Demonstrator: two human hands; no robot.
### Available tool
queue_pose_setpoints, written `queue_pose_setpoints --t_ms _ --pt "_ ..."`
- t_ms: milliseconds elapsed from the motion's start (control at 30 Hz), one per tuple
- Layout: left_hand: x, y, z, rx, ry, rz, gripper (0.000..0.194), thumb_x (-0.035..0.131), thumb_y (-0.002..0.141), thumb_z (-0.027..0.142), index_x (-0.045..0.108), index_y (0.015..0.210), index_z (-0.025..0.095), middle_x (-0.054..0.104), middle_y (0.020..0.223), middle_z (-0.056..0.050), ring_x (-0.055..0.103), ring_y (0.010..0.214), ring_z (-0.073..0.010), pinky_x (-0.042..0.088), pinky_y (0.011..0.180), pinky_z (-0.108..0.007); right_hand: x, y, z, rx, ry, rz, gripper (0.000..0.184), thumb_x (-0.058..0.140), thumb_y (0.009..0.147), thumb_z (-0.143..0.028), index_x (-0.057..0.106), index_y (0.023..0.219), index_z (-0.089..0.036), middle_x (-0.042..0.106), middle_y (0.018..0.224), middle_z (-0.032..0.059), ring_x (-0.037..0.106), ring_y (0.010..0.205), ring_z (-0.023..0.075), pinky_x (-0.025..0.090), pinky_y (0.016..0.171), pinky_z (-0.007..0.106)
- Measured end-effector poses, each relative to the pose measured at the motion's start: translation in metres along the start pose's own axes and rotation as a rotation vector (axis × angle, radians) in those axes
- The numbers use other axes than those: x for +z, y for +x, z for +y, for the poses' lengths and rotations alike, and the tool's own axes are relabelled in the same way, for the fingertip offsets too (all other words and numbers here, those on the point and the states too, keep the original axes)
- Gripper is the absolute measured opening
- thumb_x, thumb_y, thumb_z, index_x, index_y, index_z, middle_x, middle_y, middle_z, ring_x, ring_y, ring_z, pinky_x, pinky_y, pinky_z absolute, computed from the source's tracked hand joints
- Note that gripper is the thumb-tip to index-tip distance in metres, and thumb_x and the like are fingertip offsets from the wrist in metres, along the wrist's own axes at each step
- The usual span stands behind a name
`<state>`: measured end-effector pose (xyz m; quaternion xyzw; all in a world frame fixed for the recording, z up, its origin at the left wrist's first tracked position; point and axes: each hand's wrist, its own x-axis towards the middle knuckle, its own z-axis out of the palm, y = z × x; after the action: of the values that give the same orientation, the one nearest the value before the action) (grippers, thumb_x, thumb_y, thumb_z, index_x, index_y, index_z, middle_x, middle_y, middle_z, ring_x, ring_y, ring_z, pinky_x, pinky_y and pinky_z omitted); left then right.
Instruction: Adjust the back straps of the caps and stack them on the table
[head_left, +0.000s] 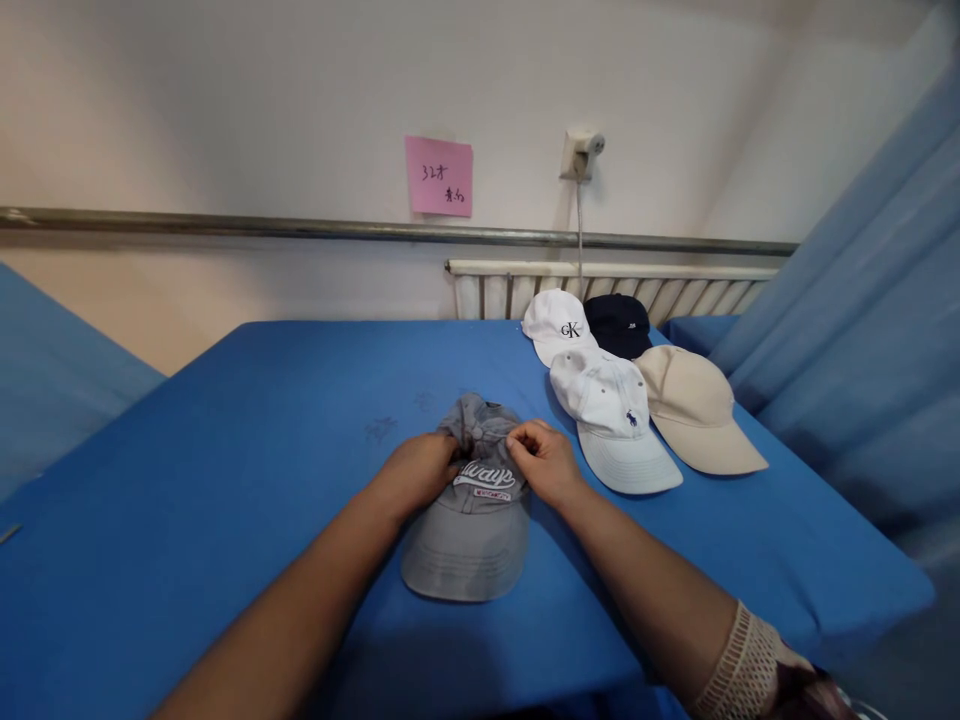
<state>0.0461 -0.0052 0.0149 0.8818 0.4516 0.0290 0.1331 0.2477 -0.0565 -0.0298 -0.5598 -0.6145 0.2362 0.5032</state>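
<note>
A grey baseball cap (469, 545) with white script lettering lies on the blue-covered table (247, 480), its brim toward me and its crown partly crumpled. My left hand (424, 475) grips the crown's left side, with some fingertips hidden in the fabric. On the other side, my right hand (546, 462) pinches the cloth between thumb and forefinger. Close to my right hand rests a pale polo-logo baseball cap (611, 410).
Behind the pale cap sit a white cap (556, 322) and a dark navy cap (619, 322); a beige cap (694, 405) lies to the right. A radiator (517, 285), metal rail (300, 228) and pink note (439, 178) line the wall. Blue curtains (862, 270) hang at the sides.
</note>
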Motion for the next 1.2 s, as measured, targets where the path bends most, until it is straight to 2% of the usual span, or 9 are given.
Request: queue_pose_setpoints --t_ms 100,200,400,467,700,900,1000,1100,1200 --pt "-0.001 0.001 0.006 -0.016 0.069 -0.034 0.016 0.055 0.080 0.025 0.069 0.077 0.020 0.073 0.080 -0.010 0.066 0.073 -0.0243 0.043 0.066 -0.030 0.001 0.001 0.003 0.009 0.019 0.000 0.017 0.056 0.083 -0.031 0.065 0.073 -0.021 0.061 0.074 0.0001 0.057 0.066 0.0147 0.043 0.063 0.026" --pt "-0.005 -0.004 0.004 -0.033 0.021 0.022 0.015 0.053 0.078 0.024 0.066 0.075 0.020 0.070 0.075 -0.008 0.063 0.068 -0.0224 0.040 0.064 -0.030 -0.002 0.002 0.003 -0.012 0.033 0.012 0.016 0.057 0.083 -0.030 0.065 0.073 -0.020 0.060 0.073 -0.0002 0.057 0.066 0.0147 0.043 0.063 0.026" --pt "-0.020 -0.022 -0.007 -0.096 -0.514 0.322 0.018 0.052 0.078 0.036 0.059 0.077 0.020 0.061 0.069 0.000 0.056 0.062 -0.0155 0.042 0.059 -0.026 -0.009 0.003 -0.006 -0.084 0.091 0.167 0.016 0.056 0.085 -0.028 0.064 0.073 -0.020 0.059 0.072 -0.0002 0.055 0.068 0.0148 0.043 0.066 0.026" --pt "-0.021 -0.026 -0.006 -0.099 -0.644 0.379 0.019 0.053 0.078 0.038 0.058 0.077 0.019 0.059 0.069 0.001 0.055 0.063 -0.0147 0.043 0.060 -0.025 -0.010 0.003 -0.007 -0.094 0.098 0.186 0.016 0.055 0.085 -0.028 0.064 0.074 -0.020 0.059 0.073 -0.0001 0.055 0.068 0.0148 0.043 0.066 0.026" --pt "-0.023 -0.033 -0.007 -0.013 -0.556 0.271 0.010 0.055 0.076 0.027 0.057 0.071 0.019 0.057 0.065 0.002 0.051 0.062 -0.0133 0.039 0.057 -0.024 -0.010 0.004 -0.007 -0.083 0.074 0.178 0.017 0.055 0.085 -0.029 0.063 0.073 -0.020 0.059 0.072 -0.0001 0.054 0.067 0.0149 0.043 0.065 0.026" --pt "-0.031 -0.039 -0.018 0.005 -0.755 0.112 0.017 0.058 0.076 0.034 0.053 0.067 0.020 0.052 0.057 0.003 0.048 0.053 -0.0119 0.040 0.052 -0.024 -0.012 0.004 -0.008 -0.133 0.045 0.167 0.016 0.054 0.086 -0.027 0.062 0.073 -0.021 0.059 0.072 0.0005 0.056 0.069 0.0156 0.044 0.068 0.027" --pt "-0.028 -0.036 -0.022 -0.051 -0.782 0.210 0.021 0.058 0.078 0.039 0.055 0.069 0.019 0.056 0.060 0.002 0.052 0.056 -0.0129 0.043 0.055 -0.025 -0.010 0.004 -0.007 -0.125 0.056 0.132 0.016 0.055 0.085 -0.027 0.062 0.072 -0.021 0.059 0.072 0.0005 0.056 0.069 0.0154 0.044 0.066 0.027" --pt "-0.024 -0.031 -0.025 -0.052 -0.652 0.316 0.019 0.062 0.075 0.036 0.062 0.083 0.018 0.063 0.073 -0.001 0.058 0.067 -0.0157 0.048 0.065 -0.028 -0.008 0.004 -0.005 -0.108 0.075 0.123 0.016 0.056 0.084 -0.027 0.063 0.072 -0.020 0.060 0.072 0.0007 0.056 0.068 0.0154 0.044 0.066 0.027" --pt "-0.019 -0.027 -0.025 0.032 -0.466 0.304 0.025 0.061 0.076 0.032 0.068 0.095 0.018 0.067 0.085 -0.004 0.060 0.077 -0.0176 0.049 0.073 -0.030 -0.007 0.003 -0.004 -0.102 0.076 0.121 0.016 0.056 0.084 -0.028 0.063 0.072 -0.020 0.060 0.072 0.0007 0.056 0.068 0.0153 0.044 0.066 0.027"
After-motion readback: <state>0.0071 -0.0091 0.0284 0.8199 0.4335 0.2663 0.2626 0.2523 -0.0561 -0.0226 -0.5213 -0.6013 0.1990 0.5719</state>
